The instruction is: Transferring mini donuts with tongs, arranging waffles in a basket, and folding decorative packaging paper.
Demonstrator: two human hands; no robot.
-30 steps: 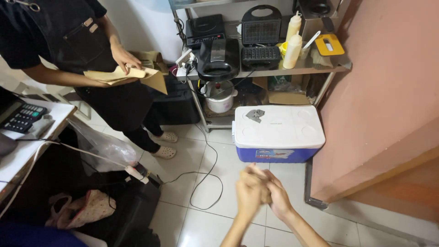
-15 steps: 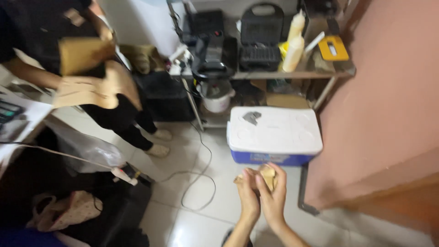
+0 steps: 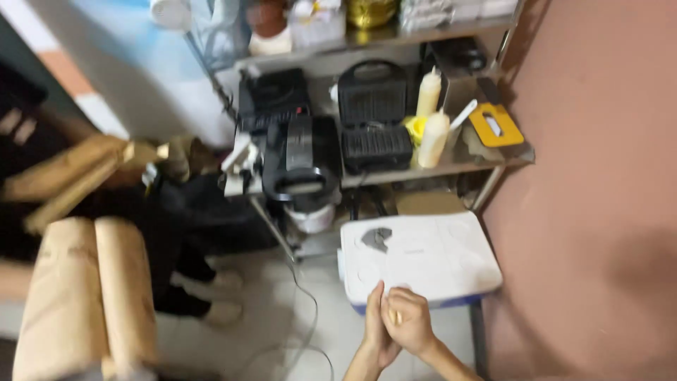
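L hand [image 3: 374, 323] & R hand [image 3: 409, 321] still clasped together, grip contents unclear; cooler [image 3: 423, 257] now nearer.

Clasped hands: left hand [image 3: 375, 324] and right hand [image 3: 408, 324] pressed together above the white cooler [image 3: 420, 255]; anything held between them is hidden.
Forearms: cut off by the bottom edge.
Person left of cooler: blurred, cropped.

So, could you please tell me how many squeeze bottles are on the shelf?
2: one squeeze bottle stands behind, and another bottle in front, both right of the black sandwich press. Others may be hidden by blur.
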